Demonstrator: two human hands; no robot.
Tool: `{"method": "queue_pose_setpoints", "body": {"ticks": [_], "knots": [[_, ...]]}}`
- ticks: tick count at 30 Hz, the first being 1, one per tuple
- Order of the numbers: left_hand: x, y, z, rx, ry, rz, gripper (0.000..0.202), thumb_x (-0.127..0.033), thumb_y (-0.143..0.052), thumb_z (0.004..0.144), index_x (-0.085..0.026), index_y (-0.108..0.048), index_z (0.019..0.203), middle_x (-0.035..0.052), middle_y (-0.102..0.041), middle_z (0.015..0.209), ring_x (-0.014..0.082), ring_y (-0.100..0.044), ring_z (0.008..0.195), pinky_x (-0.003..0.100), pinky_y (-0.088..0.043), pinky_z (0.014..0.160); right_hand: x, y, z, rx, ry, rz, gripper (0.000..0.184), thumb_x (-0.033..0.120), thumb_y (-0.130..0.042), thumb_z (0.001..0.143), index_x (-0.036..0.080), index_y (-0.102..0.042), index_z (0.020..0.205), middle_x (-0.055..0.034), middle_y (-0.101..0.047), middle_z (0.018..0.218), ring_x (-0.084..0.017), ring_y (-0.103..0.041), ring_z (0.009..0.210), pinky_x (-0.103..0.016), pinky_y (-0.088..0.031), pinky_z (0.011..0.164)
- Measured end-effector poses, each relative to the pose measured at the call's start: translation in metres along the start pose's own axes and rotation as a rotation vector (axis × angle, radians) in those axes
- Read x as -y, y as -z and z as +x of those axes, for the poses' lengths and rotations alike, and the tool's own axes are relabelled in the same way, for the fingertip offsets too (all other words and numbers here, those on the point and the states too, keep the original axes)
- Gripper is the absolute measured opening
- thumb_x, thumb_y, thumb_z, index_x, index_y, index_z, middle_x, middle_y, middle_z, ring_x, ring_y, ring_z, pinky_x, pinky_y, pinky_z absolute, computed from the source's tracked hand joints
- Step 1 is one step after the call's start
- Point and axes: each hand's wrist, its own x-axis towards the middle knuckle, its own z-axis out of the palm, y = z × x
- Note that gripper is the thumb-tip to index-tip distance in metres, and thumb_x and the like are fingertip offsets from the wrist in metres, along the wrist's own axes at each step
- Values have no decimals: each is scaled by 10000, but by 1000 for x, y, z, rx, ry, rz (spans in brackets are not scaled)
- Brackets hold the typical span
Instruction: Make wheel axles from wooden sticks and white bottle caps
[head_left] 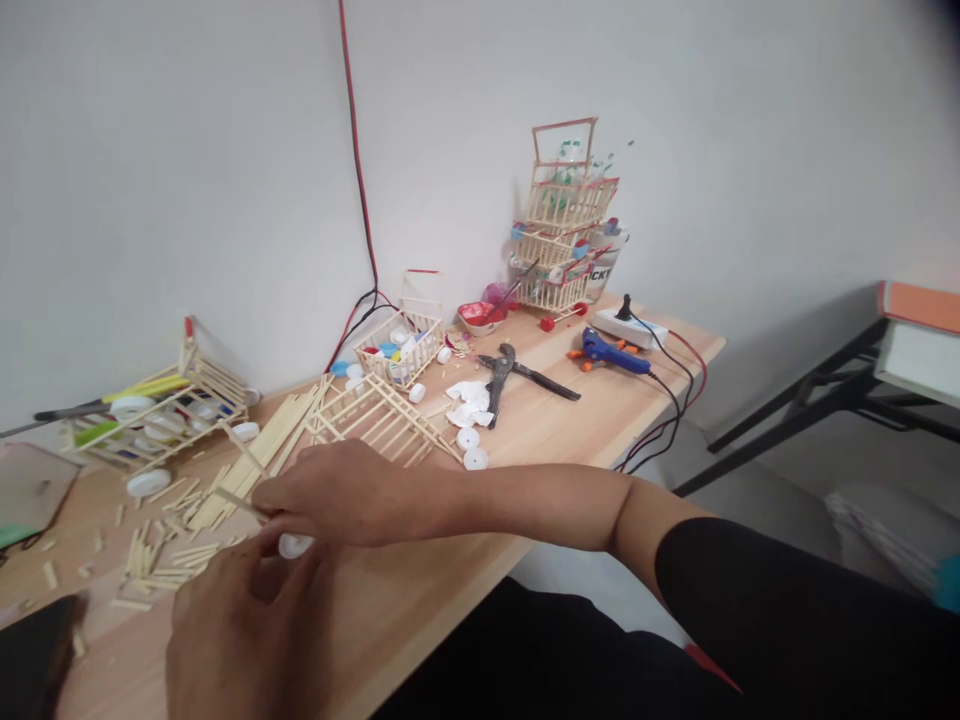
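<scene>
My left hand (240, 625) is closed at the near edge of the table, its fingertips around a white bottle cap (295, 545). My right hand (341, 497) reaches across from the right and meets it, with the fingers pinched on a thin wooden stick (241, 504). Its fingertips hide part of the stick and the cap. Just beyond my right hand lies a small cart frame of wooden sticks (382, 425). Cut stick pieces (161, 560) are scattered left of my hands, near a bundle of long flat sticks (251, 460).
A stick basket with caps (401, 350) stands by the wall, another basket (161, 430) at left. Pliers (506, 375), a blue glue gun (611, 352) and a power strip (630, 328) lie at right. Stacked stick carts (562, 215) rise behind. A dark flat object (37, 655) is near left.
</scene>
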Motion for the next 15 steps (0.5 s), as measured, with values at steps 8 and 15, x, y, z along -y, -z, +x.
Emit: {"method": "queue_pose_setpoints", "body": {"ticks": [8,15], "knots": [[-12,3,-1,114,97,13,461,-671,-544,875,-282,-767,984,97,-777,850,349,-689,813,483,-503,732,-6,-11,-2,-1,-20,57,180,274,-433,1092,198,-557,987,-63,-733,1063,-199,-630,903,-318,-360,686],[-9,-3,-1,114,115,60,510,-664,-484,844,-269,-744,1037,104,-777,961,357,-678,927,501,-510,834,-4,-8,-5,14,-46,143,171,292,-407,1074,215,-517,968,-41,-706,1021,-192,-607,892,-318,-332,688]]}}
